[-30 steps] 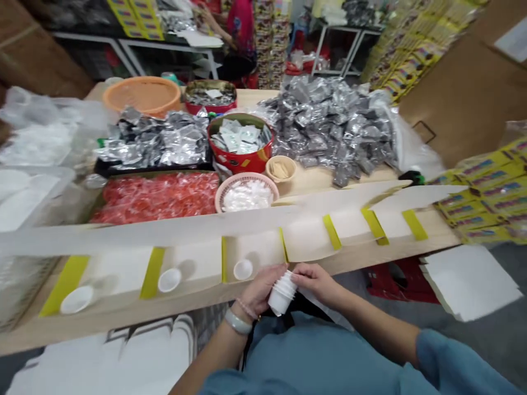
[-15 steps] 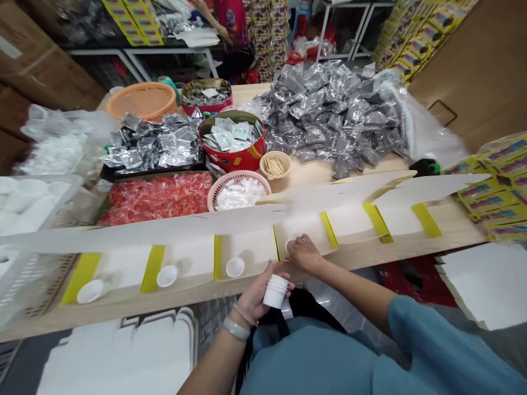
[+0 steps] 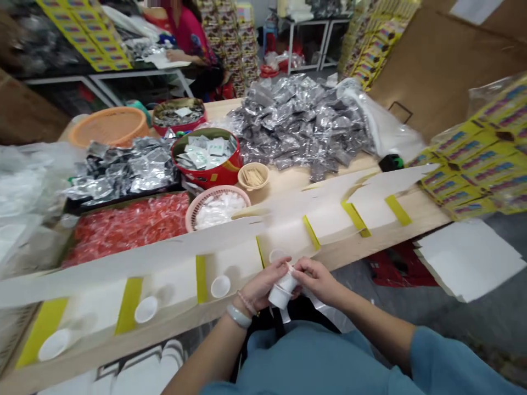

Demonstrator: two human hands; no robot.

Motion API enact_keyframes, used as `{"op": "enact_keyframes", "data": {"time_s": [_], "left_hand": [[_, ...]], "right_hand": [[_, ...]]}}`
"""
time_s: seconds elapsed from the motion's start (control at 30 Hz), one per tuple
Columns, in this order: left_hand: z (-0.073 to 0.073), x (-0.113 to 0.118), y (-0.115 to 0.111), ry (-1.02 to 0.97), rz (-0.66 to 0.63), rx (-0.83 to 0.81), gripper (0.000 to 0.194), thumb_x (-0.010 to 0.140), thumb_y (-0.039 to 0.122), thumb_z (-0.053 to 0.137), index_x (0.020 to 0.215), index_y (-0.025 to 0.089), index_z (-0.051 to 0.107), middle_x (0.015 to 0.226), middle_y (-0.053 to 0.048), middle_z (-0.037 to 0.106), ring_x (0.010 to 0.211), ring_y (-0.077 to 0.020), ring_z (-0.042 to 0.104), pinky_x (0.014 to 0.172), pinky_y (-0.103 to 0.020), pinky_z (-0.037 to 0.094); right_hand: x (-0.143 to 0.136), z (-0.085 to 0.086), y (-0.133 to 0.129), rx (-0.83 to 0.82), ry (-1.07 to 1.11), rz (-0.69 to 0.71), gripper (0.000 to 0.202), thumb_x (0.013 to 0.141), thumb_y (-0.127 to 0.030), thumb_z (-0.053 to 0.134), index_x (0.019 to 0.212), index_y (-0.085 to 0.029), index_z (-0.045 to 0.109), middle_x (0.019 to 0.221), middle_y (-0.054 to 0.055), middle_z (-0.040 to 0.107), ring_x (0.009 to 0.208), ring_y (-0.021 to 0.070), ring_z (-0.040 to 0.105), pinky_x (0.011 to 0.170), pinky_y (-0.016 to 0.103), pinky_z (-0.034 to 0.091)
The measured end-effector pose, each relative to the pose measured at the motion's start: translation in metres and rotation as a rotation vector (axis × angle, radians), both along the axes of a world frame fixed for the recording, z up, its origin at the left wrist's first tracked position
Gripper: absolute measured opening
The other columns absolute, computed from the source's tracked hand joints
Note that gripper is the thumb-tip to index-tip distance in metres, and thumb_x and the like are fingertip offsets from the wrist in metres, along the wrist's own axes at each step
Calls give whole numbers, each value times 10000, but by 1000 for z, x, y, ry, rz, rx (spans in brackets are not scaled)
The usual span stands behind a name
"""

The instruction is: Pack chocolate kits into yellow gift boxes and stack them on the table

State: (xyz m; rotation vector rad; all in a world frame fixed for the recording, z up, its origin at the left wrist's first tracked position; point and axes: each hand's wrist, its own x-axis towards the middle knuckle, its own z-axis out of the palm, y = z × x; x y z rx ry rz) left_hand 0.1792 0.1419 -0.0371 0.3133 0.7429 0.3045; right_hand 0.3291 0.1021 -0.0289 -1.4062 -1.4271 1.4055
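Item, left grip (image 3: 263,284): my bare left hand, wrapped around a stack of white cups (image 3: 280,297). The stack leans at an angle in front of the blue shirt (image 3: 321,356), just off the near edge of the table (image 3: 284,181); a pale bangle (image 3: 239,316) and a beaded bracelet (image 3: 246,303) circle the wrist.

Item, right grip (image 3: 319,281): fingertips drawn together on the upper end of that same stack, which puts the cups directly between my two grips, touching both.

Item, row of white card trays (image 3: 236,247), along the near side of the table, marked off by yellow strips (image 3: 128,307). I count four single cups standing in it, each just to the right of a strip: first (image 3: 54,344), second (image 3: 146,310), third (image 3: 221,286) and fourth (image 3: 278,255), this last just beyond my grips, its lower part hidden by the left one.

Items behind the row, from the left: a tray of red packets (image 3: 132,224); a pink basket (image 3: 190,216) of white packets; a small beige bowl (image 3: 242,181) of thin sticks. Further back: silver packets (image 3: 127,167) in a black tray; a red tin (image 3: 214,176) of white sachets; a broad heap of grey packets (image 3: 304,123); an orange basket (image 3: 109,126).

Items at the right: yellow packages (image 3: 469,159) and, lower down, white sheets (image 3: 469,260).

Item, far left background: a co-worker in a pink top (image 3: 191,35).
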Motion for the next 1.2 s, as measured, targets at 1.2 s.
{"op": "enact_keyframes", "data": {"time_s": [1.2], "left_hand": [[2, 63, 0, 151, 133, -316, 318, 756, 415, 467, 622, 130, 511, 586, -35, 591, 549, -153, 589, 466, -240, 441]], "right_hand": [[114, -58, 64, 192, -1152, 317, 225, 830, -240, 375, 814, -125, 568, 784, 94, 613, 817, 188, 490, 816, 330, 256]]}}
